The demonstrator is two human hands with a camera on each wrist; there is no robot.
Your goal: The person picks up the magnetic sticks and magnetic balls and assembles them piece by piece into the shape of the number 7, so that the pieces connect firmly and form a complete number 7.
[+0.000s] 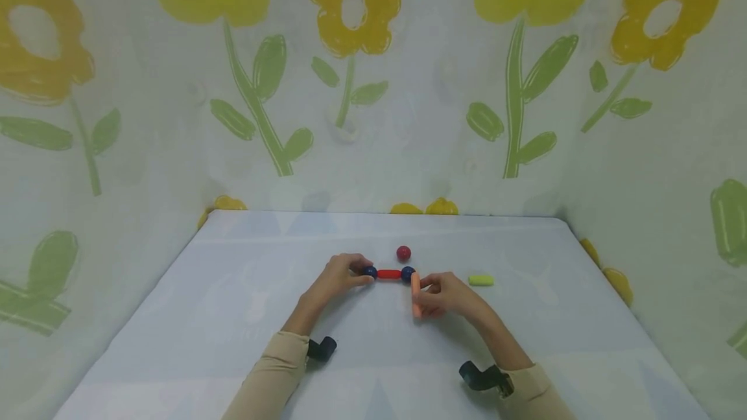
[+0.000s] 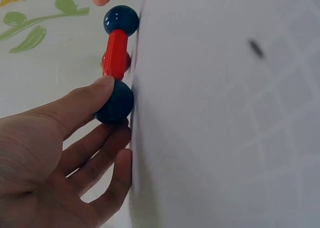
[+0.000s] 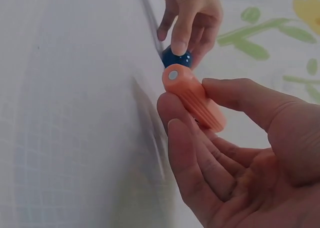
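Observation:
Thumb and fingers of my left hand (image 1: 340, 273) pinch a dark blue ball (image 2: 115, 104) at the left end of a short ridged red rod (image 1: 388, 274). A second dark blue ball (image 1: 408, 273) sits at the rod's right end. My right hand (image 1: 448, 295) pinches a ridged orange rod (image 3: 197, 99) between thumb and fingers. A round silvery spot shows on the orange rod's end in the right wrist view. From the head view, the orange rod stands right beside the second blue ball; I cannot tell if they touch.
A red ball (image 1: 403, 253) lies on the white table (image 1: 245, 316) just behind the red rod. To the right of my right hand lies a lime-green rod (image 1: 481, 280). Flower-printed cloth walls (image 1: 397, 148) enclose the table's back and sides.

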